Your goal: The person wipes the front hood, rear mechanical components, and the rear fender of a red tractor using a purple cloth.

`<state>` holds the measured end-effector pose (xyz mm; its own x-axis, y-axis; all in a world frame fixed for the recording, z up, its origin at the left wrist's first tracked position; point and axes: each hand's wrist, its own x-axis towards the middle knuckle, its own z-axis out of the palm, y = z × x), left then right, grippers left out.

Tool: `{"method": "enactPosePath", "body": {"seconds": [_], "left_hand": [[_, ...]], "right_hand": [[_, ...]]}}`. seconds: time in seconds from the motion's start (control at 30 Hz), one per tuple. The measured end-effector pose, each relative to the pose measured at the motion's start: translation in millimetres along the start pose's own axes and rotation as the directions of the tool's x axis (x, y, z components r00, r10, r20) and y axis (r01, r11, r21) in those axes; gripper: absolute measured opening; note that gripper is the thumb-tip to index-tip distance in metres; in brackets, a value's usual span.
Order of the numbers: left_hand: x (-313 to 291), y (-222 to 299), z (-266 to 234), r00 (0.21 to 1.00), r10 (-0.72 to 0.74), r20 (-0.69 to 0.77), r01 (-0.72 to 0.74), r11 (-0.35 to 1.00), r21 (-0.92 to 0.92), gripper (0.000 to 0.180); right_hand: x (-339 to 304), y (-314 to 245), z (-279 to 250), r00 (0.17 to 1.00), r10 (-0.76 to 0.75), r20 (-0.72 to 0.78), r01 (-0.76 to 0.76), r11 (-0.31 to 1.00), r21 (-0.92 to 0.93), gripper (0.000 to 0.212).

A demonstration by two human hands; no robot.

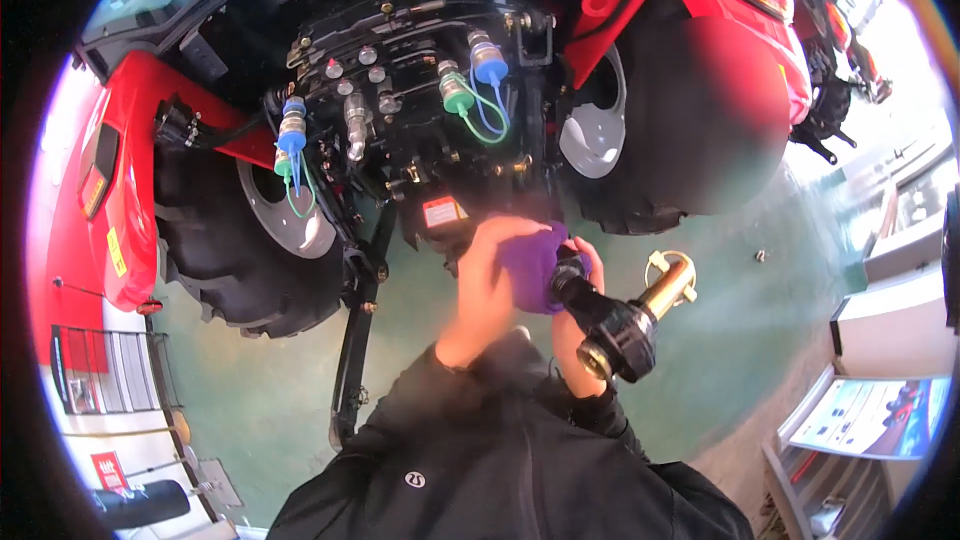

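Both hands are raised in front of me behind a red tractor. My left hand [484,278] curls around a purple cloth [530,262], thumb and fingers pressed to its side. My right hand [572,344] closes on the cloth from the other side, partly hidden by a black threaded linkage bar [578,298]. The cloth lies against that bar, near its threaded section. At its near end, the bar carries a black eye [632,342] with a brass-coloured pin [668,285] beside it. Some of my fingers are hidden by cloth and bar.
Hydraulic couplers with a blue cap [490,62] and a green cap [457,95] hang above. Large tyres stand at left [230,250] and right [680,130]. A black lower arm [358,340] reaches toward me. A display board [872,418] stands at lower right.
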<state>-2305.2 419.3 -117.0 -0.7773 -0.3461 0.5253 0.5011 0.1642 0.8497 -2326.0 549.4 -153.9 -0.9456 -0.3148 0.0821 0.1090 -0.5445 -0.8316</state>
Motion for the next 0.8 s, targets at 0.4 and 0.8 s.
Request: {"method": "enactPosePath", "body": {"seconds": [0.4, 0.8], "left_hand": [[-3, -108, -14, 0.881, 0.423, -0.209, -0.346, 0.88, 0.325, 0.024], [36, -188, -78, 0.953, 0.276, -0.125, -0.254, 0.953, 0.166, 0.014]], "right_hand": [[54, 54, -13, 0.985, -0.173, 0.021, 0.165, 0.887, -0.432, 0.027], [131, 134, -21, 0.721, 0.563, 0.405, -0.517, 0.047, 0.855, 0.027]]}}
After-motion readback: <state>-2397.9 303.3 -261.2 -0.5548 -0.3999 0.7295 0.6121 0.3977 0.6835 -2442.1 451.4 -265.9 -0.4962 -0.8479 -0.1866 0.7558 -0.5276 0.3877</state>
